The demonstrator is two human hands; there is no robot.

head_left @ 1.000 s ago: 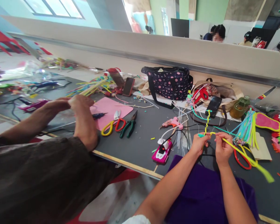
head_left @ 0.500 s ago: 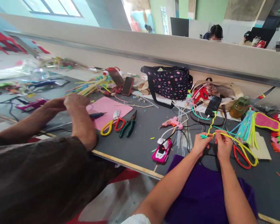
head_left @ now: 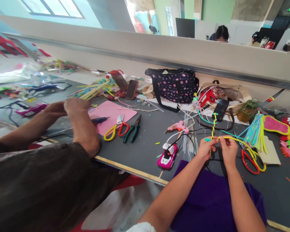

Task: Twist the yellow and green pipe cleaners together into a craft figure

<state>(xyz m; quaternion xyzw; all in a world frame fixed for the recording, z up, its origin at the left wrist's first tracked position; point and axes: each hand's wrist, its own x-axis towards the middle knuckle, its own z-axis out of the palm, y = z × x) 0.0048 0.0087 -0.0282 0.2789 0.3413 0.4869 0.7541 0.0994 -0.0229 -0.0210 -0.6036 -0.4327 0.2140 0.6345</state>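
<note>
My left hand [head_left: 205, 149] pinches the lower end of a twisted yellow cord [head_left: 214, 124], which stands up from the fingers. A short teal end [head_left: 207, 140] sticks out at that thumb. My right hand [head_left: 229, 149] is closed close beside it, fingertips gripping a loose yellow strand [head_left: 243, 143] of the same cord. The strand runs off to the right and loops down over red-handled scissors [head_left: 250, 162]. Thin wires rise around both hands. Purple cloth [head_left: 212, 199] lies beneath my forearms.
A magenta power strip [head_left: 168, 158] and a pink glue gun [head_left: 177, 127] are left of my hands. Green-handled pliers [head_left: 132, 131] lie farther left, near a co-worker's arm [head_left: 83, 125]. A phone [head_left: 220, 109], a bottle [head_left: 247, 110] and a patterned bag [head_left: 175, 87] stand behind.
Both hands have shifted slightly left and the gap between them has narrowed. The twisted cord now stands more upright. The co-worker's arms are nearly unchanged.
</note>
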